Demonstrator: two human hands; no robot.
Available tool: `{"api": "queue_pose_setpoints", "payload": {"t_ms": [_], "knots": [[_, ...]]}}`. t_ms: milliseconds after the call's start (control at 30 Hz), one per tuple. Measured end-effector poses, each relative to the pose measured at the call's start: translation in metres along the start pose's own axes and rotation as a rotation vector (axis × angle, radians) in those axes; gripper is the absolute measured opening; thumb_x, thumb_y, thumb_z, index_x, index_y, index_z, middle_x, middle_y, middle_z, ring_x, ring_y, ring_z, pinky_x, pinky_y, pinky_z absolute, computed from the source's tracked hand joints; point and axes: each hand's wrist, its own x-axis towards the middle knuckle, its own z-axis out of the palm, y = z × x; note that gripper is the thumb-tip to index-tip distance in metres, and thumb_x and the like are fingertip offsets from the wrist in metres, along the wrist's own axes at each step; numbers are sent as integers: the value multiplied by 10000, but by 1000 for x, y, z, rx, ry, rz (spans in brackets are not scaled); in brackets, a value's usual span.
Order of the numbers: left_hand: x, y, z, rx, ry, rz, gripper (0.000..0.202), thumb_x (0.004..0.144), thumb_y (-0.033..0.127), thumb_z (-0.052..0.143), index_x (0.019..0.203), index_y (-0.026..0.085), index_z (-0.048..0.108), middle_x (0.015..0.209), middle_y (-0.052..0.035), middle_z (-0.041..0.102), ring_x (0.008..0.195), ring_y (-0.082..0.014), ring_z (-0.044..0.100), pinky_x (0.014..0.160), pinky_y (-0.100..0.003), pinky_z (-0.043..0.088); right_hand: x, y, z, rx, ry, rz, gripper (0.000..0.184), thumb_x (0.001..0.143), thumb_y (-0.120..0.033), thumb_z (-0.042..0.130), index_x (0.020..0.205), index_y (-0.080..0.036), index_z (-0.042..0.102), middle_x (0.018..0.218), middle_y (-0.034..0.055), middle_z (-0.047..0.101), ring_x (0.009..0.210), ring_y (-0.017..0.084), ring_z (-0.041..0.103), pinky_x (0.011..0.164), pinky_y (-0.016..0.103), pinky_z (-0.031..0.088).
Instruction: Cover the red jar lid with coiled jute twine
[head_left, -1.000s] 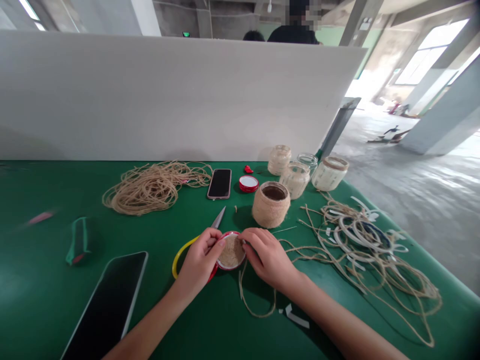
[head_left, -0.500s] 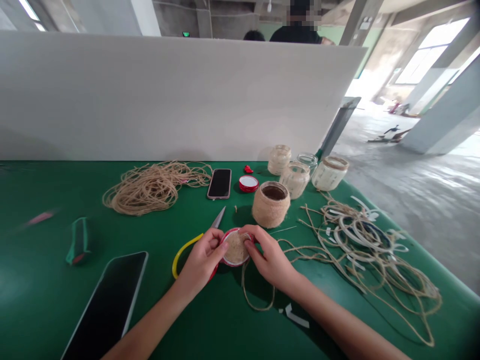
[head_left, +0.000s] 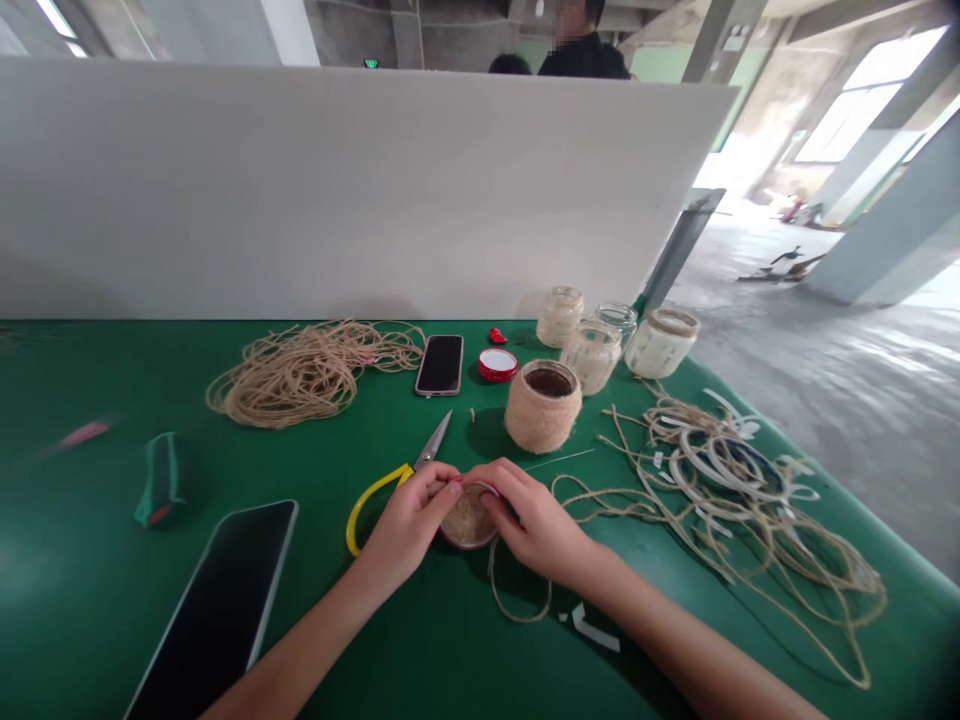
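Observation:
Between my two hands is a round jar lid [head_left: 469, 517] with a red rim, its face covered in tan twine. My left hand [head_left: 412, 518] grips its left edge, thumb on top. On the opposite edge my right hand [head_left: 527, 515] is closed, fingers curled over the rim. A loose length of twine [head_left: 517, 620] trails from below the lid. Yellow-handled scissors [head_left: 373, 500] lie beside my left hand, partly hidden by it. Past my right hand stands a twine-wrapped jar [head_left: 543, 410], open at the top, with a thin needle-like rod [head_left: 562, 459] near its base.
A coil of twine [head_left: 300, 380], a phone [head_left: 440, 365] and another red lid [head_left: 498, 364] lie farther back. Several glass jars [head_left: 591, 357] stand at back right, before tangled cord [head_left: 720, 480]. A large dark tablet-like device [head_left: 217, 610] lies at left. A white panel [head_left: 337, 200] closes the back.
The lid has tilted and dropped slightly toward me, and my hands have come closer together over its far rim. More of the scissors shows.

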Motion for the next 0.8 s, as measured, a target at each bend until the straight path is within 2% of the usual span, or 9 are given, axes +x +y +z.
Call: {"api": "queue_pose_setpoints", "payload": {"t_ms": [267, 467, 800], "knots": [[1, 0, 2, -27, 54, -6, 198, 783, 379, 545, 838, 190, 520, 689, 28, 580, 646, -129, 550, 580, -212, 400, 1, 2, 0, -26, 53, -9, 267, 841, -68, 378, 1063, -190, 462, 1039, 76, 527, 933, 167, 522, 800, 294, 449], [0, 0, 2, -89, 70, -6, 196, 767, 372, 573, 826, 189, 535, 688, 30, 586, 638, -118, 549, 582, -200, 405, 1, 2, 0, -12, 85, 25, 207, 851, -98, 393, 1025, -195, 450, 988, 62, 534, 898, 162, 524, 781, 288, 442], [-1, -1, -1, -315, 64, -13, 166, 773, 322, 589, 832, 185, 517, 719, 16, 582, 657, -108, 552, 618, -219, 439, 1, 2, -2, 38, 127, 85, 284, 840, -97, 422, 1100, -210, 426, 1034, 46, 529, 890, 145, 514, 790, 282, 430]]}}
